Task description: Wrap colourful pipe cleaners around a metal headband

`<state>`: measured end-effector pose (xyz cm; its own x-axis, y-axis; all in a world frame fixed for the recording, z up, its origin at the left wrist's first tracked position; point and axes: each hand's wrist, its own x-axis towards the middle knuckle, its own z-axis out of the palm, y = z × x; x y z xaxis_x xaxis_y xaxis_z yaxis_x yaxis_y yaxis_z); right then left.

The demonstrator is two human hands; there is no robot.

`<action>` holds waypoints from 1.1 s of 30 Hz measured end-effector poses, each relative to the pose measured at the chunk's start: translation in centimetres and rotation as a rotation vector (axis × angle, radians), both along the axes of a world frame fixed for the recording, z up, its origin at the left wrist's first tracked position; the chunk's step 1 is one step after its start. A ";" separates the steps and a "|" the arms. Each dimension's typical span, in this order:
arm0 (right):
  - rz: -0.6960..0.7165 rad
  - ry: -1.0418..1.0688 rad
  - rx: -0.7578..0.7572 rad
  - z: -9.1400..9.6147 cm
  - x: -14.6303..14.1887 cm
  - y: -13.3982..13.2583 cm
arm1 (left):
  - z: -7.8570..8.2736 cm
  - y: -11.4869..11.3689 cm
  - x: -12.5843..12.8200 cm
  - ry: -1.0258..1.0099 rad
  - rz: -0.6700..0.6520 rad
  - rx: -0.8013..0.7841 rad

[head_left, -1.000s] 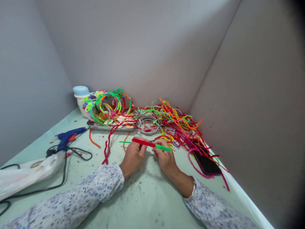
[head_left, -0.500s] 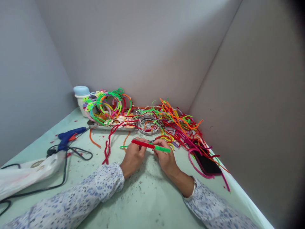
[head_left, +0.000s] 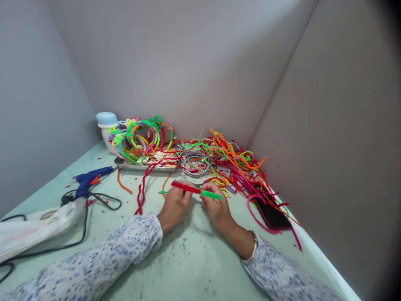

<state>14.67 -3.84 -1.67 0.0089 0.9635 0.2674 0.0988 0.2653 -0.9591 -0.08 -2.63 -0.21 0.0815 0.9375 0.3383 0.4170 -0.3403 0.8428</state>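
My left hand (head_left: 174,205) and my right hand (head_left: 217,209) are both closed on one thin stick just above the table. The stick's left half is wound in red pipe cleaner (head_left: 185,187). Its right half is wound in green pipe cleaner (head_left: 211,195). A short green tail sticks out past my left fingers. Behind the hands lies a heap of loose pipe cleaners (head_left: 233,165) in many colours, and a stack of metal rings (head_left: 194,164).
A metal tray (head_left: 138,167) at the back holds wrapped colourful hoops, with a white jar with a blue lid (head_left: 105,127) beside it. A blue glue gun (head_left: 89,179) and its black cord lie left. A dark phone (head_left: 272,215) lies right, near the wall.
The stick has tilted and shifted slightly left and up between my fingers. Both hands stay in nearly the same place.
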 end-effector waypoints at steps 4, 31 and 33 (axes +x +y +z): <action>-0.002 0.010 -0.029 0.1 0.0 0.1 | 0.0 -0.1 0.0 -0.027 -0.023 -0.017; -0.027 -0.123 0.138 0.3 -0.1 -0.7 | 0.8 -0.2 -0.1 0.113 -0.002 0.009; -0.026 -0.125 0.129 0.3 0.0 -0.7 | 0.6 -0.1 -0.1 0.124 -0.004 0.011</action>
<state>14.62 -4.54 -1.38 -0.0073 0.9211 0.3893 0.2233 0.3810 -0.8972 -0.18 -2.76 0.36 0.1275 0.9332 0.3359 0.5164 -0.3516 0.7808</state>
